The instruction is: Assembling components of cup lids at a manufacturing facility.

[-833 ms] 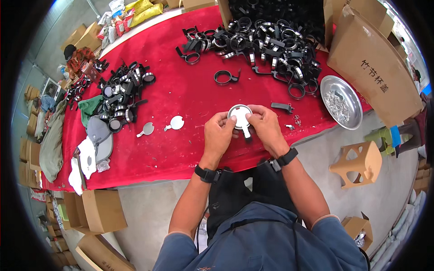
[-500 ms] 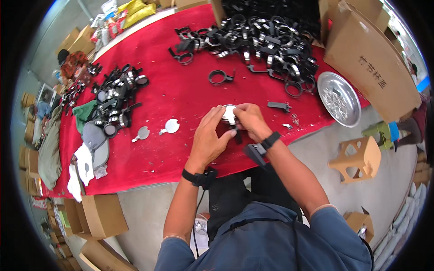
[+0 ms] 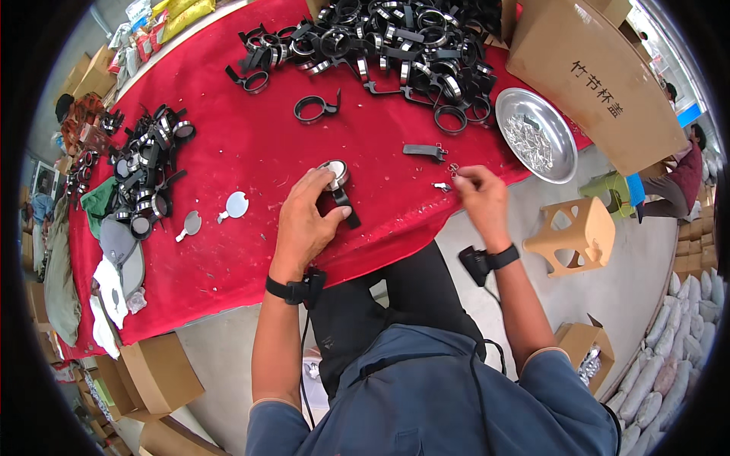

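Round mirror with black handle is lying on red cloth, left hand grasping it; right hand pinching a small metal clip. Brown carton sitting at two o'clock.

left hand hides most of round mirror | right hand fingertip item too small to tell

Red tablecloth; black rings
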Tool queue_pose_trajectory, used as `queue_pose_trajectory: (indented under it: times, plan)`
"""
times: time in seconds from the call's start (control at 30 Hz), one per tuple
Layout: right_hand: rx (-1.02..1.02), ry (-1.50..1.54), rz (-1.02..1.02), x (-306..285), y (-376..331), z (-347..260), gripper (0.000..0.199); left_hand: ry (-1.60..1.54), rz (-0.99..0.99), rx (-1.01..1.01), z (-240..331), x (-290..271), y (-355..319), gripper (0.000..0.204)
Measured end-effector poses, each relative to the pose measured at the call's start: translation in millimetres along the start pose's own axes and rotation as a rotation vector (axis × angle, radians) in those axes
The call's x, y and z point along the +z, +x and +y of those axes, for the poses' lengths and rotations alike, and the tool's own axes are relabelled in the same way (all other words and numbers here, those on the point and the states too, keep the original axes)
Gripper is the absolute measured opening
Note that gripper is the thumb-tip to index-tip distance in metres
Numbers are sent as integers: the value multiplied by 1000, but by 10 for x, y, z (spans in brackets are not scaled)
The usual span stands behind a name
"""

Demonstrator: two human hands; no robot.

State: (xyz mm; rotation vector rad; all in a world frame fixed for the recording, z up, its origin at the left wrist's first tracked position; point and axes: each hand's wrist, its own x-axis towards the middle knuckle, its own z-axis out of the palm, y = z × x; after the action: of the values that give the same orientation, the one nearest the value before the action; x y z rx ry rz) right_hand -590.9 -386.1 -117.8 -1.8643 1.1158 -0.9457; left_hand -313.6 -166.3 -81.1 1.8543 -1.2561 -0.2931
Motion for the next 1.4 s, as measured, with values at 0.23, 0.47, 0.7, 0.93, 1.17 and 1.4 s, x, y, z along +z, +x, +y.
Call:
queue_pose_trajectory:
  times: [0.23, 0.47, 0.7, 0.93, 1.17, 1.4]
  plan:
    - [-104, -203, -123, -151, -150, -79, 20, 0, 4, -20, -37, -19, -13, 70]
    - [-328, -430, -100, 111, -147, -117, 15, -3, 2, -64, -11, -26, -39, 69]
    - [138, 171, -123, 118, 181, -103, 13, -14, 10, -77, -16, -12, -36, 68]
    - [-200, 26, -317, 452, 9, -638, 1, -2, 28, -54, -46, -28, -62, 68]
    - [-574, -123, -345, 722, -117, -469, 9, -29, 29, -52, -45, -14, -43, 67]
    - [-283, -74, -499, 591, -51, -533, 24, -7, 20, -72, -37, -30, -39, 68]
